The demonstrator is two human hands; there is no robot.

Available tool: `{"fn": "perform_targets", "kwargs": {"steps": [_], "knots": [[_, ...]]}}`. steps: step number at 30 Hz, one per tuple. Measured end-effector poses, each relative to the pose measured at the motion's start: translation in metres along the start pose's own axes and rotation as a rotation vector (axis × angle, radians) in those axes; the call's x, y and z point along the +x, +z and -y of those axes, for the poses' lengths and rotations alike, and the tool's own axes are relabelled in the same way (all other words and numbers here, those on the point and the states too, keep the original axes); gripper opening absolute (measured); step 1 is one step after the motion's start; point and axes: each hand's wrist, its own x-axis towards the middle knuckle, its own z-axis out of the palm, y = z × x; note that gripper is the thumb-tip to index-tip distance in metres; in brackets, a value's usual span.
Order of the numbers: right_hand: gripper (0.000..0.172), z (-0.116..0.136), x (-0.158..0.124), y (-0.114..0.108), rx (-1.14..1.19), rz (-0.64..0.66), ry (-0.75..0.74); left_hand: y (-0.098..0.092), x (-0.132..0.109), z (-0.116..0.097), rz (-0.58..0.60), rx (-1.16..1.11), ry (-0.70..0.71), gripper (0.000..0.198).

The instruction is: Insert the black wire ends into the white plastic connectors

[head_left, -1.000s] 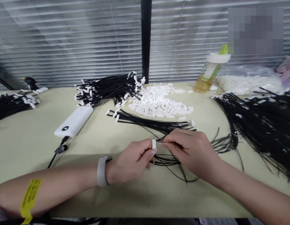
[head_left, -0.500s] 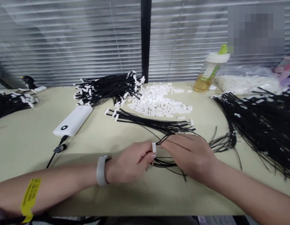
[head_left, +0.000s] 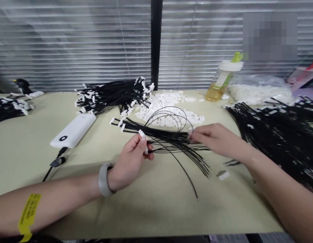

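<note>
both hands (head_left: pixel 131 158) (head_left: pixel 214 138) grip looped black wires (head_left: pixel 168 114).

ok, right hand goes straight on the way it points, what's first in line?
The right hand points left: first the black wire bundle at its fingertips, then probably the left hand holding a white connector. Depth is unclear.

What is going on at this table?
A person handles thin black wires with both hands. The left hand pinches a white connector; the right hand pinches the wires, and some arch up between the hands. Behind them lies a pile of connectors, with more wire bundles around and a power bank on the left.
</note>
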Motion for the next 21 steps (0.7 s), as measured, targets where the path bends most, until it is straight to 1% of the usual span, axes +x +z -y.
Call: {"fn": "perform_targets", "kwargs": {"steps": [2, 3, 4, 7, 10, 14, 17, 19, 21], "knots": [[0.043, 0.009, -0.003, 0.003, 0.021, 0.266, -0.018, 0.0, 0.001, 0.001, -0.009, 0.006, -0.008, 0.02], [0.043, 0.015, -0.005, 0.004, 0.029, 0.357, -0.028, 0.0, 0.002, 0.001, -0.007, 0.023, -0.012, 0.02], [0.042, 0.022, -0.007, 0.005, 0.03, 0.392, -0.048, 0.0, 0.002, 0.001, 0.004, 0.044, -0.018, 0.02], [0.034, 0.039, -0.01, 0.011, 0.043, 0.311, -0.114, 0.002, 0.0, -0.002, 0.055, 0.123, -0.029, 0.02], [0.031, 0.049, -0.009, 0.021, 0.058, 0.242, -0.123, 0.004, -0.003, -0.004, 0.1, 0.207, -0.038, 0.021], [0.026, 0.054, -0.009, 0.03, 0.051, 0.214, -0.155, 0.004, -0.004, -0.006, 0.149, 0.264, -0.026, 0.022], [0.023, 0.055, -0.01, 0.031, 0.042, 0.216, -0.169, 0.005, -0.003, -0.006, 0.142, 0.298, -0.024, 0.022], [0.023, 0.056, -0.009, 0.031, 0.051, 0.203, -0.154, 0.005, -0.003, -0.007, 0.137, 0.309, -0.032, 0.021], [0.026, 0.057, -0.009, 0.031, 0.106, 0.198, -0.112, 0.006, -0.003, -0.007, 0.137, 0.308, -0.04, 0.021]]}}
